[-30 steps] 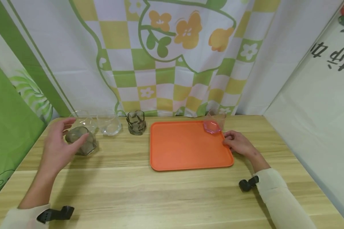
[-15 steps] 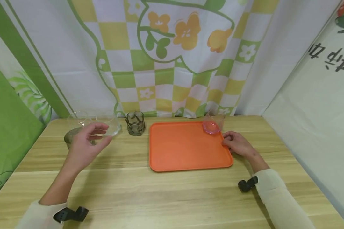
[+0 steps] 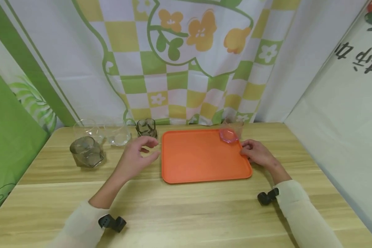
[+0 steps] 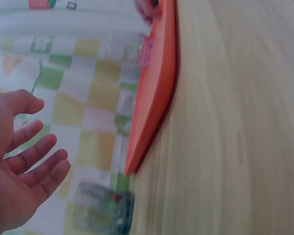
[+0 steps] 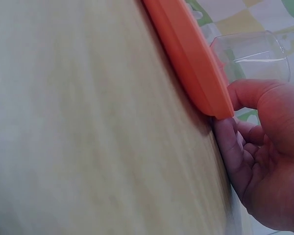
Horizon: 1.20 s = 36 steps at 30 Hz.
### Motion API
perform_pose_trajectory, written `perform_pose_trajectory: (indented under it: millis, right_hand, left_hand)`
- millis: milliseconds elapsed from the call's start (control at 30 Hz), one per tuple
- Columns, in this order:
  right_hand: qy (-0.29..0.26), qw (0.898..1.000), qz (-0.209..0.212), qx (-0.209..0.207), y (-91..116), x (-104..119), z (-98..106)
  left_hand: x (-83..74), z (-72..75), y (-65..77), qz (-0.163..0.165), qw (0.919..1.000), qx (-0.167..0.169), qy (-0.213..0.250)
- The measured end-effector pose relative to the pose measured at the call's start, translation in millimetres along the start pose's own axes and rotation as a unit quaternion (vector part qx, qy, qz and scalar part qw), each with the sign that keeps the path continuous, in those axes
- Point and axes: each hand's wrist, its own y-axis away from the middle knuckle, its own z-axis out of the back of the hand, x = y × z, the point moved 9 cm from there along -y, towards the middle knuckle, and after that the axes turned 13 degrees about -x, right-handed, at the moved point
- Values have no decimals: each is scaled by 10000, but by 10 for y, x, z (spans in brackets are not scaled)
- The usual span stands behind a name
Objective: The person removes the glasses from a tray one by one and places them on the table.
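Note:
An orange tray (image 3: pixel 204 158) lies on the wooden table, right of centre. My right hand (image 3: pixel 256 153) pinches its right rim, thumb above and fingers beneath, as the right wrist view shows. On the tray's far right corner stands a clear glass (image 3: pixel 230 132) with a pink base. My left hand (image 3: pixel 137 155) hovers between the tray's left edge and the glasses, fingers bent loosely, holding nothing. Just behind it is a small dark grey glass (image 3: pixel 146 127), partly hidden by the hand in the head view. In the left wrist view the left hand (image 4: pixel 27 161) is apart from the tray.
At the back left stand two clear glasses, one at left (image 3: pixel 88 129) and one nearer the middle (image 3: pixel 119 134). A larger grey glass (image 3: pixel 87 153) stands in front of them. A patterned curtain (image 3: pixel 186 69) hangs along the table's back edge.
My left hand has moved right, from beside the larger grey glass, past the clear ones, to near the tray's left edge. The right hand and the tray have stayed in place.

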Motion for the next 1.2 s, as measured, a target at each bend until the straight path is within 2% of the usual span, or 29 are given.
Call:
perform_pose_trajectory:
  millis: [267, 400, 667, 900, 1200]
  right_hand:
    - [-3, 10000, 0, -21, -3, 37, -22]
    - [10, 10000, -25, 24, 4, 54, -30]
    - [101, 9999, -39, 54, -4, 14, 0]
    - [120, 9999, -50, 42, -2, 26, -2]
    - [129, 9999, -44, 34, -21, -3, 2]
  left_hand:
    - [-43, -555, -8, 53, 9977, 653, 191]
    - [0, -822, -12, 135, 9955, 928, 134]
    - [-17, -1379, -109, 259, 9904, 1358, -34]
    - [-41, -1756, -221, 436, 9897, 1332, -286]
    - [-22, -2049, -405, 533, 9918, 984, -613]
